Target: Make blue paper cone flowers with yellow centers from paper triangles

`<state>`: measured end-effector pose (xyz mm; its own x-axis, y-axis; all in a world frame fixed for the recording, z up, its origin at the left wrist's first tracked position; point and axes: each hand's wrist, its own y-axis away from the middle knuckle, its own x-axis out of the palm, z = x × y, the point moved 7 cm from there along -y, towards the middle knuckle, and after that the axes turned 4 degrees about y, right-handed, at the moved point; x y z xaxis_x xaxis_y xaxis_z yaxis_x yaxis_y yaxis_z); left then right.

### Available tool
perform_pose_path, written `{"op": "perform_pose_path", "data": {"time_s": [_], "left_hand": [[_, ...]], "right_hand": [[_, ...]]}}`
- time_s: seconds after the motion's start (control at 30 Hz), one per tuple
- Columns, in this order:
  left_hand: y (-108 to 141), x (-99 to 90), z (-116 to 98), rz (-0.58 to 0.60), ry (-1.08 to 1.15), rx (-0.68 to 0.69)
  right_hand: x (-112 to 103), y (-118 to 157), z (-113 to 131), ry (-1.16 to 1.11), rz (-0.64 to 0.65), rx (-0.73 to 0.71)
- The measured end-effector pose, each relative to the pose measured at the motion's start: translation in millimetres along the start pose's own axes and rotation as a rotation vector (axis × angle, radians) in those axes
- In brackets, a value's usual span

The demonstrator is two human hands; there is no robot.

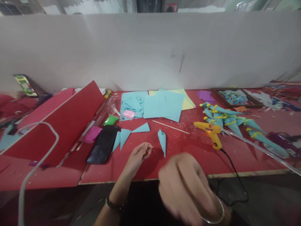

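Observation:
My left hand (140, 153) is closed in a pinch low over the red table. A small yellow bit shows between its fingertips, with a thin dark tip beside it; what it is I cannot make out. My right hand (184, 185) is raised close to the camera, its fingers bent and smeared by motion, so anything in it is hidden. Just beyond both hands lies a rolled light-blue paper cone (162, 141), point toward me. Flat blue paper pieces (125, 138) rest to the left of it. A thin wooden stick (170, 126) lies behind the cone.
A yellow glue gun (213, 133) with a clear glue stick and black cord lies right. Past it are several blue cones with yellow trim (231, 122). Blue sheets (156, 106) lie at the back. Left are a black phone (102, 144) and a leaning red board (61, 131).

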<state>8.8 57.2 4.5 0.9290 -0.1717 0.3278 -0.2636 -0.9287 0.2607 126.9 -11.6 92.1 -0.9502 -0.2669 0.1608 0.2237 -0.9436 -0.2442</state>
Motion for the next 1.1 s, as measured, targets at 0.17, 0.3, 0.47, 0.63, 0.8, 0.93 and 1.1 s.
{"op": "perform_pose_path", "data": {"time_s": [0.17,0.3,0.47,0.63,0.8,0.93,1.1], "left_hand": [[-3,-0.8,5,0.06,-0.024,-0.014],[-4,-2.1,7,0.084,-0.137,-0.02],[-1,1.0,3,0.125,-0.3,0.004],[-1,3.1,3,0.152,-0.324,0.031],[1,4.1,6,0.187,-0.397,0.052],[2,5.5,5,0.203,-0.448,0.061],[2,7.7,4,0.209,-0.471,0.062]], "right_hand": [[-30,-58,-19,-0.376,-0.097,0.094],[-77,-47,-51,-0.288,-0.325,0.22],[-92,-42,-70,-0.165,-0.343,0.283],[-93,-49,-82,-0.034,-0.35,0.266],[-91,-49,-87,0.157,-0.322,0.292],[-91,-47,-81,0.236,-0.36,0.292],[-95,-47,-74,0.348,-0.419,0.234]]}}
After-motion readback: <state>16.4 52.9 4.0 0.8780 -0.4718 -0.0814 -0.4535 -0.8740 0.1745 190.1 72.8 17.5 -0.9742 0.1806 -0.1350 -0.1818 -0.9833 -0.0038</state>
